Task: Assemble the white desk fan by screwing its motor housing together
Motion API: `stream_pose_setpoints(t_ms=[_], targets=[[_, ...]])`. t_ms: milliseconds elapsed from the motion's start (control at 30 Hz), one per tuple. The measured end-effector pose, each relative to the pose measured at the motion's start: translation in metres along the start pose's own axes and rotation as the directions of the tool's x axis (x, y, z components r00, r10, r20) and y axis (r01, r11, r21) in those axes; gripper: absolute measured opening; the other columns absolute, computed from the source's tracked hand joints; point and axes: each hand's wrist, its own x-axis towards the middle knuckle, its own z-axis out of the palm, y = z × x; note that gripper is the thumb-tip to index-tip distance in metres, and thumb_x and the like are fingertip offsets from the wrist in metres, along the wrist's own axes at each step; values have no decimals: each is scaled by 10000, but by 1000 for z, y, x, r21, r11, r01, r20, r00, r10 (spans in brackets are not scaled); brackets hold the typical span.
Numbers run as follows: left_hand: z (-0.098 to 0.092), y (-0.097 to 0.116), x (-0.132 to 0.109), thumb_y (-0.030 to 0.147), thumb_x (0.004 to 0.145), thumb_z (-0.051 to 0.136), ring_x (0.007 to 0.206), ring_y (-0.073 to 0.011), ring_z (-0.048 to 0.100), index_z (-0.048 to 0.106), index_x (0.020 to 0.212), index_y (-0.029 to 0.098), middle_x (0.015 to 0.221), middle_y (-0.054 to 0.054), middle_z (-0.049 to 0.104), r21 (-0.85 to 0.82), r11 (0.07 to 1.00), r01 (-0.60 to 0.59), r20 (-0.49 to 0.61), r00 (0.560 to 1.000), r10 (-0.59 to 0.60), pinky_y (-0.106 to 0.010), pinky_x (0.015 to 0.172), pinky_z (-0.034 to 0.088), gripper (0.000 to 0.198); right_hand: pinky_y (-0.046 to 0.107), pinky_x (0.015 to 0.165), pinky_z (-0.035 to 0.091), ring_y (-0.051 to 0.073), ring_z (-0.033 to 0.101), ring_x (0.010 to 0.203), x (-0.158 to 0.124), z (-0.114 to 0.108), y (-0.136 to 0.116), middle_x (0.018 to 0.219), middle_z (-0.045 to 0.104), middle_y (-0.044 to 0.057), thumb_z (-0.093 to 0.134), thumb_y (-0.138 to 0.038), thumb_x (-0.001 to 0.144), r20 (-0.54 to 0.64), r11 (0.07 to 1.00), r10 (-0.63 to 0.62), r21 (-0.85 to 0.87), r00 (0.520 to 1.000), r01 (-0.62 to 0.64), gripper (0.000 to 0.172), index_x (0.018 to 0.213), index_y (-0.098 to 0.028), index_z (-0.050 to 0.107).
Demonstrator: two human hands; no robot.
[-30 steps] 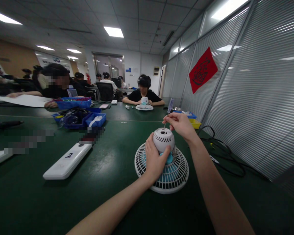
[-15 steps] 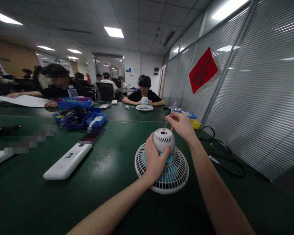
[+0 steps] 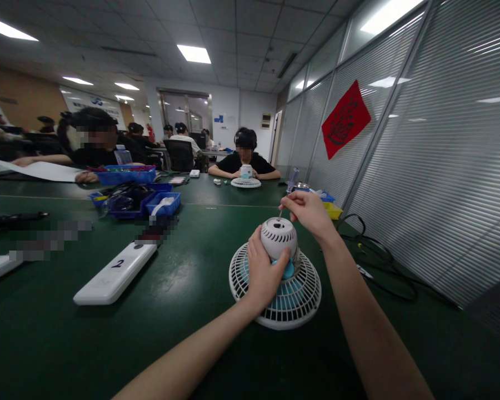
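Observation:
A small fan (image 3: 280, 240) lies face down on the green table, its rounded white motor housing on top and its white grille spread below. Light blue blades show through the grille. My left hand (image 3: 263, 269) is wrapped around the near left side of the housing, thumb on its front. In my right hand (image 3: 307, 211), fingers pinched, is a screwdriver (image 3: 293, 178) with a clear purplish handle. Its shaft slants down to the top of the housing, beside a dark opening. The exact tip is too small to make out.
Left of the fan lies a white device marked 2 (image 3: 116, 275). Blue bins (image 3: 162, 205) with cables stand farther back. A yellow bin (image 3: 332, 210) and black cables (image 3: 383, 253) are on the right. Across the table a person (image 3: 245, 158) sits behind another fan.
The screwdriver's handle has tipped slightly left and is more upright, as my right fingers shifted a little. My left hand and the fan have stayed in place.

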Motion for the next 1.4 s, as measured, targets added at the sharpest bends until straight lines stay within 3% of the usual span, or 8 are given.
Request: stream_pose_setpoints(t_ms=[233, 600, 900, 1400], targets=[[0, 0, 0, 333, 766, 565, 1334, -271, 330, 287, 1336, 151, 1387, -158, 388, -3, 1000, 0, 1, 1000, 0, -446, 1126, 217, 660, 199, 406, 384, 51, 459, 381, 1, -1, 0, 775, 720, 82, 534, -228, 819, 33, 998, 2, 62, 999, -4, 150, 771, -124, 630], [-1, 0, 0, 332, 766, 563, 1330, -274, 333, 289, 1333, 157, 1370, -154, 397, 1, 1000, -2, 1, 1000, 2, -447, 1123, 218, 654, 214, 421, 391, 70, 480, 396, 1, -1, 5, 682, 671, 40, 587, -319, 796, -51, 992, -65, -109, 997, 60, 188, 703, -156, 587], [0, 0, 0, 338, 763, 570, 1325, -275, 341, 295, 1331, 171, 1373, -145, 400, -7, 1000, -1, -3, 1000, 1, -454, 1120, 224, 653, 207, 400, 386, 72, 478, 395, 0, -1, 4, 648, 682, 48, 673, -413, 726, -21, 999, -27, 19, 999, 28, 278, 704, -154, 574], [0, 1, 0, 324, 756, 574, 1328, -272, 340, 300, 1329, 171, 1364, -140, 404, -3, 1000, 10, -8, 1000, -10, -439, 1120, 224, 653, 191, 391, 393, 47, 458, 374, 2, -1, 3, 785, 725, 85, 548, -211, 810, 49, 995, 9, 99, 999, -14, 132, 756, -124, 632]])
